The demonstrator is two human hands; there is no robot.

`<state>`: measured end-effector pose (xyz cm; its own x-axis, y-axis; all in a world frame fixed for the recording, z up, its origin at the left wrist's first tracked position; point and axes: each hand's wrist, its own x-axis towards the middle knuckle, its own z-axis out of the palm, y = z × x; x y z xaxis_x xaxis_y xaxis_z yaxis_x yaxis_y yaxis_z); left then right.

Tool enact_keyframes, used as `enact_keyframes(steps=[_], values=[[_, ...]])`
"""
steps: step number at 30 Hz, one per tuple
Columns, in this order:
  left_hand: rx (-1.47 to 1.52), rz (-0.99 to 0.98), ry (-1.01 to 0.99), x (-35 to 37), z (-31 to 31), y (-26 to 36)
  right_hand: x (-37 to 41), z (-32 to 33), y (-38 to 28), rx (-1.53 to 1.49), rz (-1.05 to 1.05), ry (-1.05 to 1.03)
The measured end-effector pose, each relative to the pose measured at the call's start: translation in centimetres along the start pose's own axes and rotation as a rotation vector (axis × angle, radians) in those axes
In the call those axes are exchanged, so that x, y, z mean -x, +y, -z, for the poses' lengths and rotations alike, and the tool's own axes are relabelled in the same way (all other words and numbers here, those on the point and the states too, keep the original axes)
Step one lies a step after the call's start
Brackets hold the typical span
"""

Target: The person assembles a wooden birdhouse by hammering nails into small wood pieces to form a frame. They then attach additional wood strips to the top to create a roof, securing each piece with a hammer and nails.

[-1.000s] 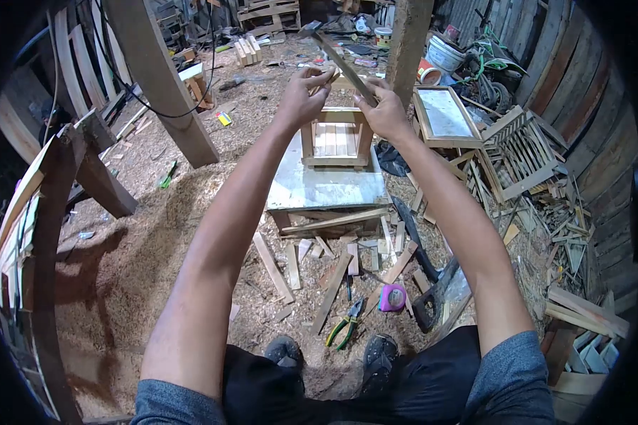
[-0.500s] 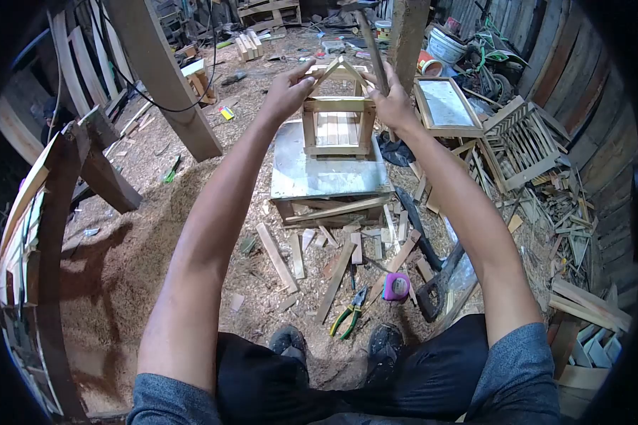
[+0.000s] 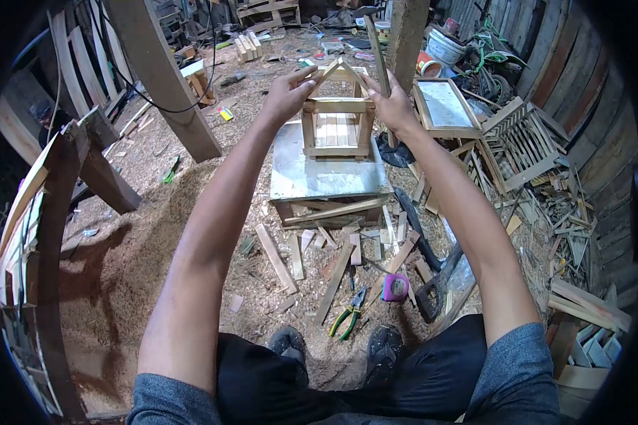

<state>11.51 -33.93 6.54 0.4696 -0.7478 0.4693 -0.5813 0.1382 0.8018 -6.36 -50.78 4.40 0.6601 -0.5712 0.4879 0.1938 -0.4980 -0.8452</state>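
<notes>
A: What could go wrong here, as you judge it?

B: The little wooden house frame (image 3: 335, 113) stands near the far edge of the table (image 3: 326, 180), which has a smooth metal-looking top. If either hand pushes sideways, I think the frame could slide or tip off the back. The two roof slats (image 3: 337, 71) meet only at a narrow peak, so uneven pressure might spring them apart.

A: And the hands?

B: The left hand (image 3: 287, 88) pinches the left roof slat near the peak, fingertips closed on it. The right hand (image 3: 393, 106) is wrapped around a long thin stick (image 3: 377, 46) that points up and away. I cannot tell whether it is a tool handle or a slat, because its top end is lost in the clutter. With that hand busy, its hold on the roof's right side looks weak, and I cannot tell if it touches the roof at all.

A: So where is the frame relative to them?

B: It sits between the hands at nearly full arm's reach. Its roof is level with the fingers and its base is on the table below them.

A: Anything underfoot?

B: Wood offcuts (image 3: 276, 258) are scattered on the sawdust floor below the table. Pliers (image 3: 349, 320) and a purple tape measure (image 3: 395, 287) lie near the shoes. Shifting a foot could mean treading on one of these, which might jolt the arms.
</notes>
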Motion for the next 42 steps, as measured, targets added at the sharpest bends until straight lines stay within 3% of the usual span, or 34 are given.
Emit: enact_keyframes(steps=[4,10,13,18,19,21,24,26,27,30,34,36,38,41,42], values=[[-0.001,0.027,-0.036,0.4,0.3,1.1,-0.2,0.1,-0.2,0.094,0.05,0.003],[0.265,-0.096,0.144,-0.2,0.8,0.7,-1.7,0.5,-0.8,0.053,0.095,0.097],[0.228,-0.068,0.182,-0.4,0.8,-0.4,-0.4,0.5,-1.8,-0.056,-0.005,0.129],[-0.066,0.013,0.076,1.7,-0.3,0.8,0.4,0.8,0.2,0.12,-0.015,0.264],[-0.138,-0.057,0.045,1.0,-0.3,-0.6,0.1,1.1,1.7,0.119,-0.016,0.263],[-0.197,-0.044,0.082,1.1,-0.9,-2.3,-0.7,1.5,3.2,0.299,-0.003,0.252],[-0.305,0.034,0.137,1.2,-1.5,-3.4,0.6,1.5,3.3,0.328,0.023,0.253],[-0.136,0.17,0.106,1.8,-2.6,-4.6,1.7,0.8,2.3,0.329,-0.075,0.231],[-0.104,0.04,0.191,2.3,-3.6,-5.1,2.0,0.5,2.0,0.33,-0.174,0.208],[-0.098,0.068,0.224,2.6,-3.7,-5.2,0.2,0.0,7.7,0.222,-0.277,0.212],[0.108,0.076,0.149,2.6,-2.5,-5.5,1.1,0.9,5.7,0.004,-0.243,0.237],[-0.092,0.243,0.067,0.7,-0.9,-8.6,1.6,1.3,3.8,0.076,-0.299,0.174],[-0.034,0.253,0.105,0.3,-0.6,-9.1,0.9,1.5,6.4,0.09,-0.237,0.156],[0.187,0.569,0.042,1.1,-0.8,-5.6,0.7,1.6,7.6,0.02,-0.236,0.179],[0.187,0.57,0.042,1.3,-1.4,-6.0,1.1,1.5,6.8,0.011,-0.295,0.158]])
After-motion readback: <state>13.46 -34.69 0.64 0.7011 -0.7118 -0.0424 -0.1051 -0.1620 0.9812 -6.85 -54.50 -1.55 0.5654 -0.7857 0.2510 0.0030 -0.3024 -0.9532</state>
